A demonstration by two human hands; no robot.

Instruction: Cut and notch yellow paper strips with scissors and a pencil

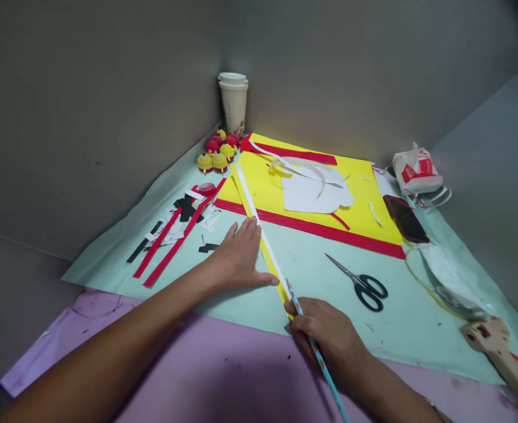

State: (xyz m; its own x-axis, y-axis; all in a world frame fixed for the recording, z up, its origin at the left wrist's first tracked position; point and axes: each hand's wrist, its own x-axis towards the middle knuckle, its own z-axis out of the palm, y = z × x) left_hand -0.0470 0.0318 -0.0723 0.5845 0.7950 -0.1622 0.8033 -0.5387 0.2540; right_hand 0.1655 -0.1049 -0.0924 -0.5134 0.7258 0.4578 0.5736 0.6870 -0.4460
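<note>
A long white strip (263, 229) lies along a yellow strip (268, 257), slanting across the green sheet. Flat on these strips rests my left hand (239, 255), its fingers stretched out and the thumb spread toward me. My right hand (329, 329) grips a light blue pencil (318, 355) with its tip up by the white strip. The thumb and fingers of that hand also touch the near end of the strips; whether they pinch it is hard to see. Right of my hands lie black-handled scissors (364, 288), their blades pointing away to the left.
Yellow sheets (259, 176) edged in red lie behind, with white paper (307, 197) on top. Red strips (170, 258) and scraps are at left. Several red-and-yellow balls (212, 161) sit by a lidded cup (233, 106). A phone (406, 218) and a beige tool (499, 352) are at right.
</note>
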